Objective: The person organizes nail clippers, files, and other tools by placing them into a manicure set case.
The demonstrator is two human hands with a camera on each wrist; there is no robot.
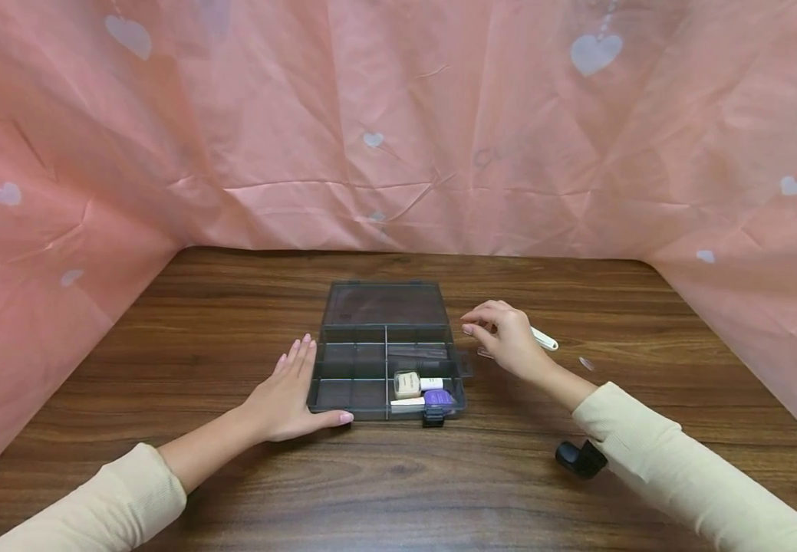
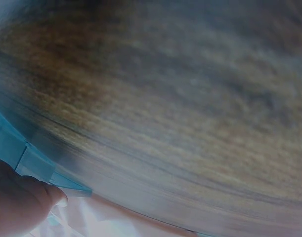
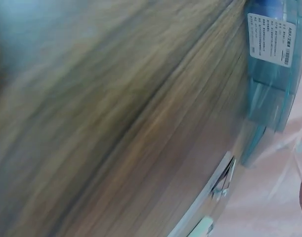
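Note:
A dark see-through compartment box lies on the table with its lid folded back. Along its left side rests my left hand, fingers straight and thumb stretched along the front edge. In the front right compartment are a beige nail polish bottle and a purple one, both with white caps. My right hand hovers right of the box, fingers loosely bent, thumb and forefinger slightly apart. Below it lies a metal nail clipper. A white-handled tool is partly hidden behind this hand.
A small clear oval piece lies right of the right hand. Beside the right sleeve is a black object. Pink cloth with hearts hangs around the back and sides of the wooden table.

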